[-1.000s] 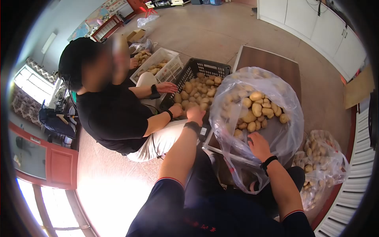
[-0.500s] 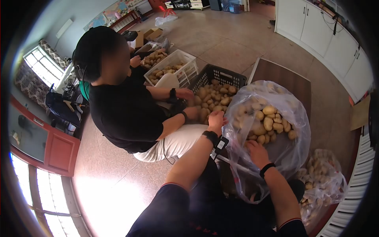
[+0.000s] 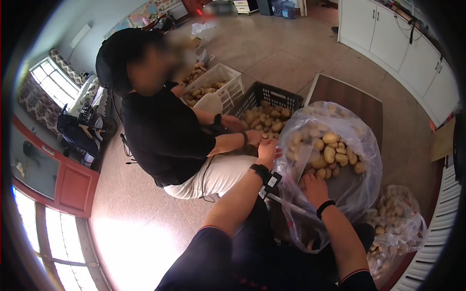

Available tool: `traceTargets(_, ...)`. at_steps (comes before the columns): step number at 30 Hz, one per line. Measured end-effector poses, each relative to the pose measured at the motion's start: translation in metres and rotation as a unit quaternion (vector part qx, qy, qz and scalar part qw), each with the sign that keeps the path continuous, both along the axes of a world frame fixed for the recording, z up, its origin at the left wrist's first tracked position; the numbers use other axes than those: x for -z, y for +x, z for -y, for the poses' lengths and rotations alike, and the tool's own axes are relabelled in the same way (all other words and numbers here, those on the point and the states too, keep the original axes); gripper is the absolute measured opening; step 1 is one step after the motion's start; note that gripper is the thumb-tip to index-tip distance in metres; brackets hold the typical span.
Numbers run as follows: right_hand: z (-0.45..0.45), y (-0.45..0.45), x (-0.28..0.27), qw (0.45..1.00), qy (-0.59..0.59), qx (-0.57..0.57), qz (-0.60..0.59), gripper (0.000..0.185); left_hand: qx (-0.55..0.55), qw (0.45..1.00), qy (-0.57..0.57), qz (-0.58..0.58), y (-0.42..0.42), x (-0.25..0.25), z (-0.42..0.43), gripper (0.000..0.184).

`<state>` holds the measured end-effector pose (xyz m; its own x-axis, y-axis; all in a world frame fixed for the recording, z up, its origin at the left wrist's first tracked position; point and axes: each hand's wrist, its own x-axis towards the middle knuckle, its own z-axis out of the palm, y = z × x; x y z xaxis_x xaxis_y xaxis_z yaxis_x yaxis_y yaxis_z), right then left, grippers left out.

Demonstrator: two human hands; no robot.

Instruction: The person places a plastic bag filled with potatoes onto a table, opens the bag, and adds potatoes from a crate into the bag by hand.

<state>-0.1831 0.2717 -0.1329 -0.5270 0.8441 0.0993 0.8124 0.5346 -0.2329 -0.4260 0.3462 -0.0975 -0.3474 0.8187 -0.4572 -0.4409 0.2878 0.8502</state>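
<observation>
A clear plastic bag (image 3: 365, 140) stands with its mouth spread, and a pile of potatoes (image 3: 329, 154) shows inside. My left hand (image 3: 266, 152) is closed at the bag's left edge, its fingertips against the plastic. Inside the bag's near side, my right hand (image 3: 316, 189) has curled fingers at the front of the pile; whatever lies under them is hidden. Just beyond my left hand is a black crate (image 3: 274, 91) holding more potatoes. A co-worker's hand (image 3: 254, 137) is over that crate, close to my left fingers.
At my left sits a co-worker in a black shirt (image 3: 162, 131). A white crate (image 3: 228, 73) of potatoes stands beyond the black one. Under the bag is a brown board (image 3: 345, 92). Another plastic bag of potatoes (image 3: 395, 218) lies low right, and white cabinets (image 3: 388, 41) line the right.
The co-worker has leaned to the right, and one of their hands has moved toward my left hand. My own hands have barely moved.
</observation>
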Motion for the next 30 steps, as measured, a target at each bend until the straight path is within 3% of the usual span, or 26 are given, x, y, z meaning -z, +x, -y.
traceTargets(6,0.008,0.003,-0.015,0.999,0.042,0.000,-0.012,0.034,0.039,0.999,0.025,0.023,0.009,-0.013,0.012,0.026)
traceTargets(12,0.006,0.014,0.005,0.995,-0.066,0.060,0.034,0.036,0.072,0.996,0.048,0.003,0.011,-0.021,0.023,0.032)
traceTargets(16,0.009,0.028,0.013,0.996,-0.087,0.009,0.009,0.038,0.054,0.998,0.042,-0.002,0.015,-0.017,0.023,0.029)
traceTargets(19,0.011,0.025,-0.011,0.999,-0.039,0.009,0.036,0.046,0.064,0.997,0.038,-0.010,0.020,-0.021,0.023,0.034)
traceTargets(21,0.017,0.021,-0.022,0.990,-0.080,0.045,0.104,0.052,0.065,0.997,0.041,-0.016,0.023,-0.021,0.027,0.035)
traceTargets(23,0.018,0.024,-0.022,0.995,-0.058,0.040,0.071,0.051,0.072,0.996,0.048,-0.021,0.026,-0.023,0.023,0.036)
traceTargets(25,0.015,0.027,-0.004,0.999,-0.006,-0.036,0.011,0.056,0.088,0.995,0.033,-0.034,0.026,-0.021,0.024,0.038)
traceTargets(30,0.013,0.025,0.011,1.000,-0.026,-0.014,-0.002,0.048,0.101,0.993,0.043,-0.036,0.026,-0.021,0.024,0.035)
